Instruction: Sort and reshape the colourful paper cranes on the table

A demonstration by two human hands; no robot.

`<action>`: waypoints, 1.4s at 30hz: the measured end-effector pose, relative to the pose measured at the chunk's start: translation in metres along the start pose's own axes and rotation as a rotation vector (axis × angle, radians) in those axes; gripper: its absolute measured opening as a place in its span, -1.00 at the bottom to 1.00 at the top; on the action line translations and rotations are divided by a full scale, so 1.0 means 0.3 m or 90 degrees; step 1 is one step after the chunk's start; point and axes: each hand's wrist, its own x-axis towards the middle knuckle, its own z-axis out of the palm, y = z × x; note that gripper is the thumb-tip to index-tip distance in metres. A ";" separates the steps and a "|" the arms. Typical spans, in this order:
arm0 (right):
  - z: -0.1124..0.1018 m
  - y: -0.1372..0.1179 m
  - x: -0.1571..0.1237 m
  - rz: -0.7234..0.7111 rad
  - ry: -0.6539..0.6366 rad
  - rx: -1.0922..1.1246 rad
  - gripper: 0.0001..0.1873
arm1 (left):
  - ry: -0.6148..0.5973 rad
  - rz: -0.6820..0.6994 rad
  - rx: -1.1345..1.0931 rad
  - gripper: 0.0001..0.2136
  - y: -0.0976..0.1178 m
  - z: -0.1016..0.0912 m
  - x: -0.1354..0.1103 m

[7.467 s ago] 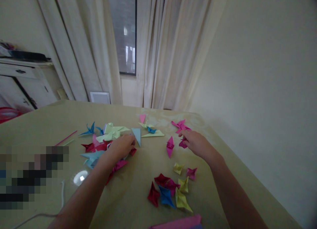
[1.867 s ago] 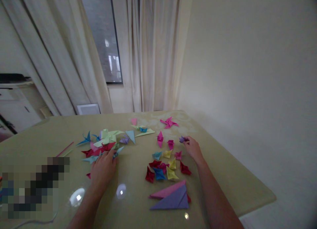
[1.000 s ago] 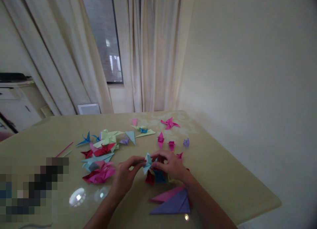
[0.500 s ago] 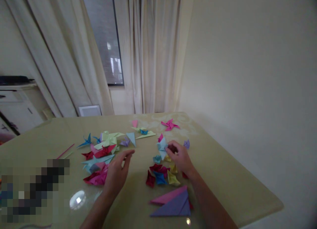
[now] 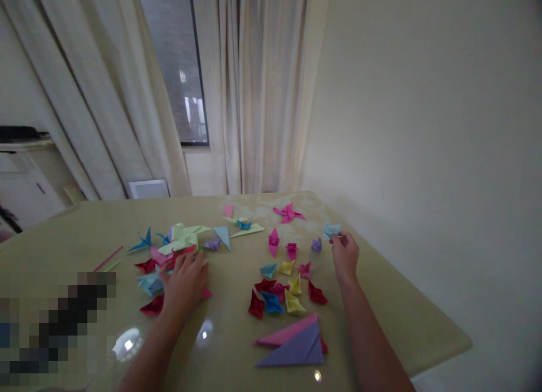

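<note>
Toward the table's right edge, my right hand point(image 5: 345, 256) pinches a light blue folded paper piece point(image 5: 332, 230) between thumb and fingers, beside a small purple folded paper piece point(image 5: 317, 244). My left hand point(image 5: 186, 276) reaches down over the pile of origami on the left, fingers apart. Under and around it show a red paper boat point(image 5: 152, 306), a light blue folded piece point(image 5: 149, 283) and a pale green folded piece point(image 5: 184, 238). Whether its fingertips touch any paper is hidden. Between the hands lie several small paper pieces, including a blue one point(image 5: 272, 303) and a yellow one point(image 5: 293, 303).
Large purple point(image 5: 292, 347) and pink point(image 5: 288, 331) folded triangles lie near the front. A pink pinwheel point(image 5: 289, 212) sits at the back of the table point(image 5: 406, 318). Thin sticks point(image 5: 108, 258) lie at left. A wall point(image 5: 423, 126) runs along the right side.
My right hand has carried the light blue paper piece to the right, past the purple one. My left hand has moved left and forward onto the origami pile.
</note>
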 end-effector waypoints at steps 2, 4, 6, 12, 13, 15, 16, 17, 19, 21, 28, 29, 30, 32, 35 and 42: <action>-0.001 0.006 0.000 0.010 0.037 -0.051 -0.63 | 0.012 -0.010 -0.045 -0.62 0.036 0.009 0.039; -0.009 0.013 0.005 0.007 0.040 -0.096 -0.63 | 0.009 -0.053 -0.097 -0.57 0.058 0.027 0.082; -0.019 0.026 0.012 0.007 0.030 -0.141 -0.64 | -0.015 -0.078 -0.142 -0.54 0.061 0.052 0.122; -0.033 0.073 0.018 0.024 -0.011 -0.233 -0.72 | -0.046 -0.063 -0.222 -0.55 0.053 0.104 0.141; -0.033 0.079 0.017 0.029 -0.012 -0.241 -0.73 | -0.030 -0.058 -0.227 -0.54 0.057 0.100 0.130; -0.037 0.086 0.014 0.041 -0.015 -0.259 -0.75 | 0.008 -0.040 -0.231 -0.52 0.071 0.080 0.103; -0.040 0.086 0.014 0.048 -0.016 -0.268 -0.76 | 0.033 -0.029 -0.231 -0.51 0.080 0.067 0.090; -0.044 0.083 0.013 0.054 -0.016 -0.277 -0.77 | 0.059 -0.015 -0.232 -0.51 0.089 0.052 0.078; -0.053 0.064 0.011 0.057 -0.009 -0.290 -0.76 | 0.114 0.019 -0.234 -0.53 0.112 0.023 0.054; -0.054 0.029 0.004 0.034 0.012 -0.295 -0.69 | 0.164 0.070 -0.245 -0.55 0.138 -0.001 0.033; 0.053 -0.156 -0.167 -0.206 -0.146 -0.063 -0.70 | 0.253 0.240 -0.307 -0.56 0.252 -0.028 -0.043; 0.070 -0.179 -0.204 -0.234 -0.237 -0.022 -0.71 | 0.256 0.257 -0.313 -0.55 0.267 -0.027 -0.053; 0.083 -0.199 -0.239 -0.260 -0.322 0.012 -0.72 | 0.259 0.272 -0.319 -0.54 0.279 -0.027 -0.063; 0.099 -0.228 -0.297 -0.305 -0.448 0.061 -0.71 | 0.260 0.299 -0.324 -0.52 0.300 -0.026 -0.080; 0.106 -0.239 -0.346 -0.345 -0.514 0.091 -0.55 | 0.260 0.336 -0.328 -0.47 0.320 -0.028 -0.097; 0.135 -0.188 -0.371 -0.424 -0.507 0.094 -0.52 | 0.210 0.422 -0.364 -0.45 0.357 -0.037 -0.127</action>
